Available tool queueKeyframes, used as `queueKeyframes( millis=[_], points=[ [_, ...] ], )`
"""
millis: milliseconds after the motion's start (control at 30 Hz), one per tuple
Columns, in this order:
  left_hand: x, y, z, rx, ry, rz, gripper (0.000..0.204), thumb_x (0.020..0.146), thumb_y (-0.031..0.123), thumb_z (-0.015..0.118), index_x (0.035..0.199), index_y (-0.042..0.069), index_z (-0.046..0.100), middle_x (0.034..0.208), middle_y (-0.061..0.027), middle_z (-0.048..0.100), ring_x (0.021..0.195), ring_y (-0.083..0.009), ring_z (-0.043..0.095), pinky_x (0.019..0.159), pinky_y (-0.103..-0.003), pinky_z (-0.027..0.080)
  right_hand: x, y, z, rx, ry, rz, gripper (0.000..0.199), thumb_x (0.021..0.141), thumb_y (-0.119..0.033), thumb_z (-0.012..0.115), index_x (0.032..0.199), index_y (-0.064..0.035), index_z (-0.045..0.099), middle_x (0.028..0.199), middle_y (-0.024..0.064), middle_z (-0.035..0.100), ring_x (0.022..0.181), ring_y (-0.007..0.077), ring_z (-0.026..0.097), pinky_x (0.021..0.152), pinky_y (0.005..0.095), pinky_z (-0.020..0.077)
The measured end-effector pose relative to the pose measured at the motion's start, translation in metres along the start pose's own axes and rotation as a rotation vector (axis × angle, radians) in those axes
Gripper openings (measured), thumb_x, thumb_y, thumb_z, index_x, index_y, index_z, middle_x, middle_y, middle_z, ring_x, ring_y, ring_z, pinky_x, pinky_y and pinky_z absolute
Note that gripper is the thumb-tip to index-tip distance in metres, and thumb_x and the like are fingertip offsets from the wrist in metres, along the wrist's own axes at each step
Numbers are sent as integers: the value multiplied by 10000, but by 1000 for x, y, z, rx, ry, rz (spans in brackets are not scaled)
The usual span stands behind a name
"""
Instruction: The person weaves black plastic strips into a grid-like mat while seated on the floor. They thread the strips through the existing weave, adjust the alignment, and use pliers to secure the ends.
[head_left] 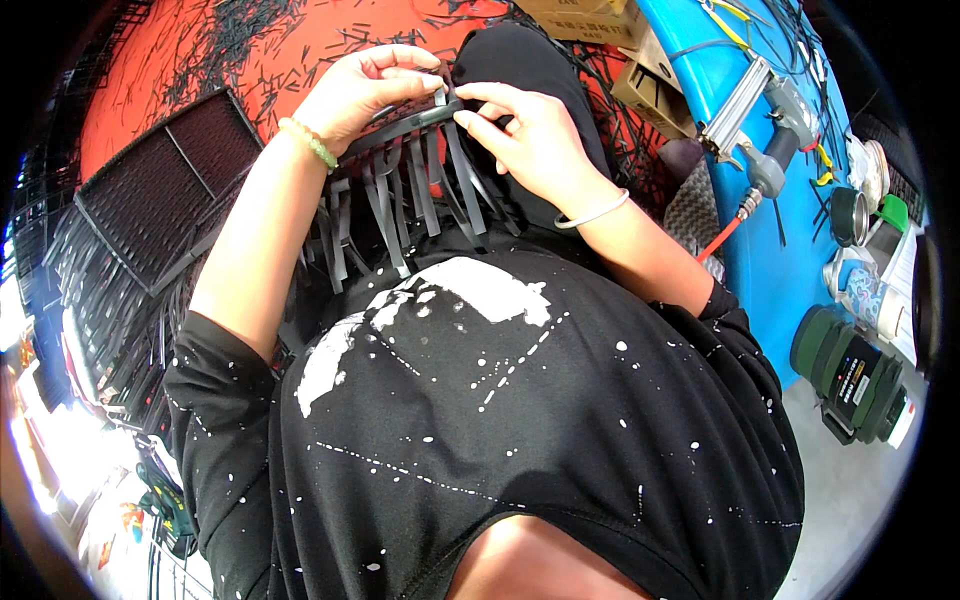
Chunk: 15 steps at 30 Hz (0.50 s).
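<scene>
The left hand [352, 92] pinches a grey strip [440, 97]; the dark bar [412, 123] runs eight-to-two o'clock toward the right hand [538, 128], whose grip I can't tell.

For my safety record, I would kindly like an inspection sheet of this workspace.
Surface: red ground covering; blue table at right.
Job's things: dark rail with black strips hanging from it.
Clutter: black scraps scattered over the red.
Grips: left grip appears to pinch a grey strip end; right grip has its fingertips by the rail, contact unclear.
Cables: red hose joined to a grey tool on the table.
Surroundings: cardboard boxes, black panel, dark green case.
</scene>
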<state>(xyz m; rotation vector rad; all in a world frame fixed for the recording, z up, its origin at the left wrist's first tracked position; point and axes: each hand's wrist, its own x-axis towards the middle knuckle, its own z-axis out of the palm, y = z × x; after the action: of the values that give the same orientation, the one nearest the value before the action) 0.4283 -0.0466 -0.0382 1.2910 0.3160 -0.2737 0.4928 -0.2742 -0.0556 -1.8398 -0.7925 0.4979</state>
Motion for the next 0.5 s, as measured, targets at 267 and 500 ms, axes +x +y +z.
queueKeyframes(
  millis=[267,500],
  points=[
    [-3,-8,2,53,83,67,268,917,91,719,1173,49,653,1015,-73,742,902,-133,713,811,-267,579,1,8,2,-43,33,-78,263,889,-255,729,1107,-108,721,741,72,698,542,192,663,549,325,516],
    [0,-9,4,53,93,57,271,910,82,726,1168,45,651,1019,-73,744,917,-134,714,829,-263,574,1,7,2,-53,31,-55,261,888,-254,729,1100,-102,722,725,74,689,537,194,654,538,327,505]
  ],
)
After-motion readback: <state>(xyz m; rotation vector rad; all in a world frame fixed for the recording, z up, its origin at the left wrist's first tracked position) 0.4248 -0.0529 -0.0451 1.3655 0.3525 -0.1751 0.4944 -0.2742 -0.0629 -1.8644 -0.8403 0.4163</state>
